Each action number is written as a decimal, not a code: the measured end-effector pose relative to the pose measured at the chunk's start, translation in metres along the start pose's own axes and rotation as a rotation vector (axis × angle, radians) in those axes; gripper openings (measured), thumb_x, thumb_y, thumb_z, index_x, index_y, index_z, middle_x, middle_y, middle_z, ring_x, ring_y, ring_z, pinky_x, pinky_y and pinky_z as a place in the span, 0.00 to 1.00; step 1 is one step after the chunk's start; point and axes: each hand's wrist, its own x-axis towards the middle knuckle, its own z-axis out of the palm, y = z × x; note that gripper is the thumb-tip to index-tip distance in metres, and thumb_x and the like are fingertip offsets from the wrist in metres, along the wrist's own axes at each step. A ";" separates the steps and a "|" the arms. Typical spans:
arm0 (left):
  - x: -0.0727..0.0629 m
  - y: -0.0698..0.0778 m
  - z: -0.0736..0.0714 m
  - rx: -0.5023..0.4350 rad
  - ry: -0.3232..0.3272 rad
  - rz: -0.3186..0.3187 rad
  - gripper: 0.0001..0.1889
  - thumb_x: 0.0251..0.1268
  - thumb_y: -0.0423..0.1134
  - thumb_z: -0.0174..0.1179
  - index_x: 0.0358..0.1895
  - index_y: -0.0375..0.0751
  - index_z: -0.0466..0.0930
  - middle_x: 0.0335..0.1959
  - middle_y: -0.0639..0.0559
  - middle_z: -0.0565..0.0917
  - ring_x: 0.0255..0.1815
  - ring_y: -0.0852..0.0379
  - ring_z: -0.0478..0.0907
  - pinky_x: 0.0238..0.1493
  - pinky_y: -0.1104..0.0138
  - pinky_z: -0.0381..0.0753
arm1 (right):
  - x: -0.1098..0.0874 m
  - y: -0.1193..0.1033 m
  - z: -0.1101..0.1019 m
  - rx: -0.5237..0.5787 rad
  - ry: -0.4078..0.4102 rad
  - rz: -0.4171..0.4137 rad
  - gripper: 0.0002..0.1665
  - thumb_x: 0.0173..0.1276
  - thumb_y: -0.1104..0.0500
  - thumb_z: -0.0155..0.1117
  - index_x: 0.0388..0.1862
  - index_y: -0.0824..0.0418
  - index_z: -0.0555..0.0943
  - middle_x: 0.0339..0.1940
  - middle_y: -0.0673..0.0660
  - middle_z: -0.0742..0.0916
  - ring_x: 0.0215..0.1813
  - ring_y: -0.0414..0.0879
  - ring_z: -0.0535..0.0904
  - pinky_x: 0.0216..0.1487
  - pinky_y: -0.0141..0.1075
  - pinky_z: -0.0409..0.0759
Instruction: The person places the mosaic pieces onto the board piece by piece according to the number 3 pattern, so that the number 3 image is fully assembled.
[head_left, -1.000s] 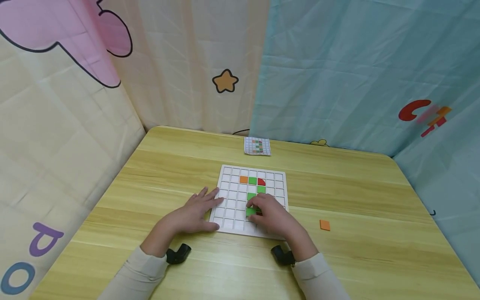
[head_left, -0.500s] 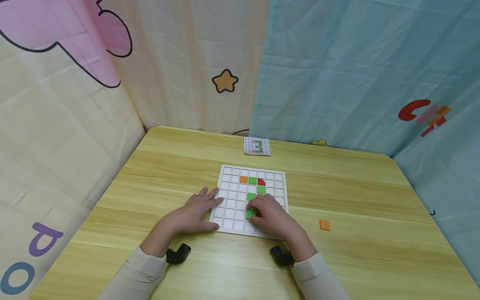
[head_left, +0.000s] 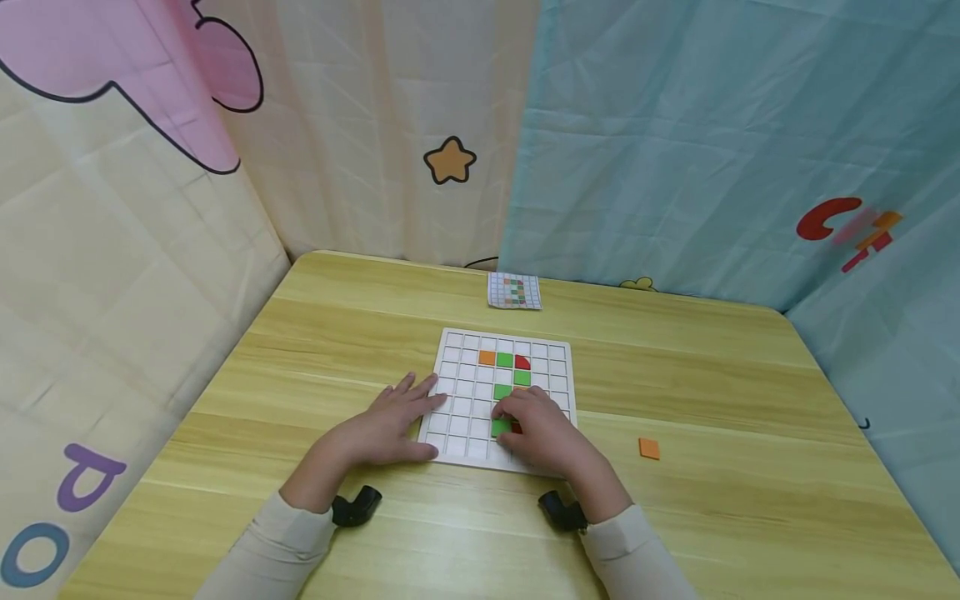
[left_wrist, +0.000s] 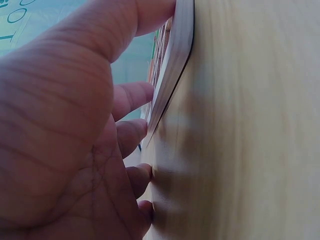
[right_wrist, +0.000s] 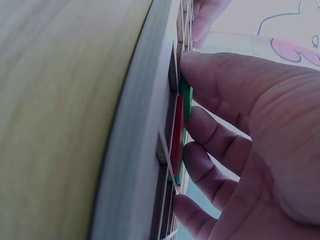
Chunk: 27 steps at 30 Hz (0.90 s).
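A white grid board (head_left: 461, 425) lies on the table, with square cells. My left hand (head_left: 386, 427) is spread at its left edge, fingers extended; in the left wrist view the thumb and some fingertips touch the board's rim (left_wrist: 176, 65). Over the lower middle cells, my right hand (head_left: 542, 429) pinches a green square tile (right_wrist: 186, 97) between thumb and fingers. That tile sits slightly tilted, proud of the cells, beside a red tile (right_wrist: 177, 135). Higher on the board are an orange tile (head_left: 487, 357), a green tile (head_left: 505, 360) and a red rounded tile (head_left: 522, 362). My right hand hides several cells.
One loose orange tile (head_left: 648, 448) lies on the wooden table (head_left: 720, 500) right of the board. Behind the board is a small card (head_left: 513, 291) printed with a coloured grid pattern. Printed curtains (head_left: 652, 150) stand along the table's far edge and sides.
The pinched green tile has shifted slightly toward me, and more of the red tile beside it shows. My right hand has barely moved; my left hand stays in place.
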 end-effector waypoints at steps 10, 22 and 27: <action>0.000 -0.001 0.000 -0.001 0.003 0.011 0.41 0.59 0.53 0.68 0.75 0.45 0.64 0.80 0.47 0.51 0.80 0.40 0.37 0.75 0.43 0.40 | 0.000 0.001 0.001 -0.012 0.003 -0.007 0.12 0.62 0.58 0.73 0.45 0.51 0.84 0.37 0.44 0.78 0.49 0.46 0.68 0.53 0.43 0.70; 0.002 -0.002 0.002 0.003 0.005 0.009 0.42 0.59 0.53 0.68 0.75 0.46 0.65 0.80 0.48 0.51 0.80 0.40 0.37 0.75 0.43 0.40 | 0.001 0.002 0.001 -0.026 -0.005 0.000 0.11 0.63 0.58 0.72 0.44 0.50 0.83 0.37 0.43 0.78 0.50 0.45 0.68 0.54 0.43 0.69; 0.001 -0.003 0.001 0.003 0.002 0.012 0.41 0.59 0.53 0.68 0.76 0.47 0.64 0.81 0.48 0.51 0.80 0.40 0.37 0.75 0.43 0.40 | 0.000 0.002 0.000 -0.017 0.000 -0.012 0.11 0.63 0.58 0.72 0.44 0.51 0.83 0.37 0.44 0.79 0.50 0.46 0.68 0.53 0.44 0.70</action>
